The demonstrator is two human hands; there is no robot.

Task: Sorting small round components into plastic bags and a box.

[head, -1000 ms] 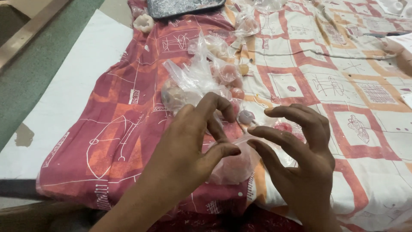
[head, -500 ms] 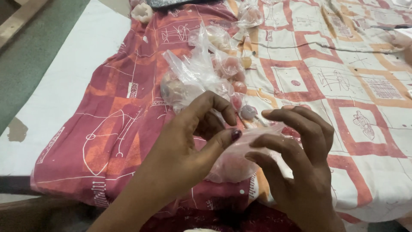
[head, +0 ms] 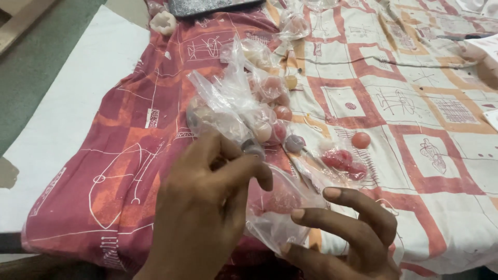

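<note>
- Plastic bag (head: pixel 280 207) with pinkish-red pieces inside lies near the front edge of the bed, on the patterned cloth (head: pixel 129 155); both hands are on it
- Left hand (head: pixel 207 207) pinches the bag's upper part between thumb and forefinger, with the other fingers curled over it; a small grey bead (head: pixel 252 149) sits at the fingertips, whether gripped or only touched I cannot tell
- Right hand (head: pixel 342 233) is spread, fingers half bent, supporting the bag from the right and from below; it is not clenched
- Heap of clear bags (head: pixel 233 106) with pink and cream beads lies just behind the left hand, toward the middle of the cloth
- Small bag of red beads (head: pixel 345 159) rests just beyond the right hand; a loose pink bead (head: pixel 361 140) lies near it, apart from both hands
- Dark flat object (head: pixel 212 6) lies at the far edge; a white ring-shaped piece (head: pixel 164 22) lies beside it
</note>
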